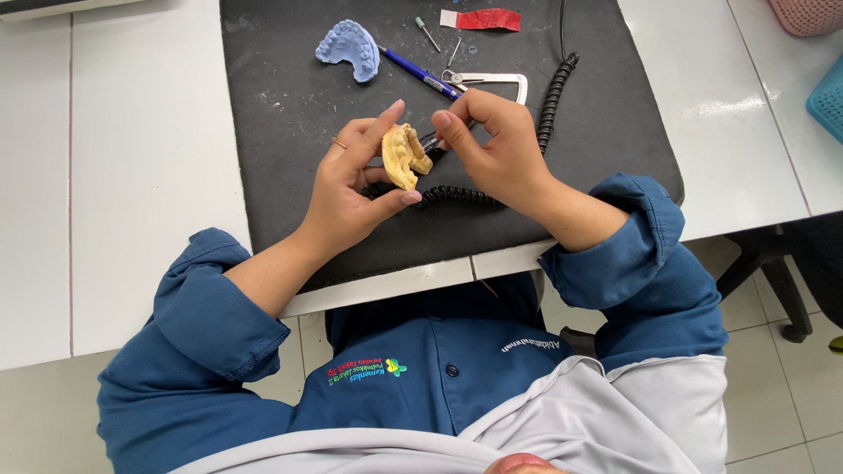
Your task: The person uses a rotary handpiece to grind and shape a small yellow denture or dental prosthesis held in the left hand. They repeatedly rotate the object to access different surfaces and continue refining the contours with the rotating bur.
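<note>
I'm looking straight down at both hands over the black mat [290, 105] on the white table [132, 132]. My left hand [351, 189] is clamped on the yellow dental cast [402, 156], thumb under it and index finger over the top, holding it tilted just above the mat, close to the middle of it. My right hand [492, 149] is closed in a pen grip on a slim handpiece [429, 139], whose tip sits right at the cast; I can't tell whether it actually touches the teeth. The black coiled cord [553, 96] runs from under the hands, up the right side of the mat.

Farther up the mat, well apart from the hands, lies a blue dental cast [349, 48], with a blue pen [420, 74] just beside it, a white caliper [492, 82] behind my right knuckles, a small bur [428, 34] and a strip of red wax [487, 18].

I judge we're mid-way in fine work on the yellow cast, trimming or shaping near the tooth row. The next move, as I read it, calls for a steady left grip, a small turn of the cast to show the surface, and light, short strokes of the tip, since the stone could chip if pressed.
</note>
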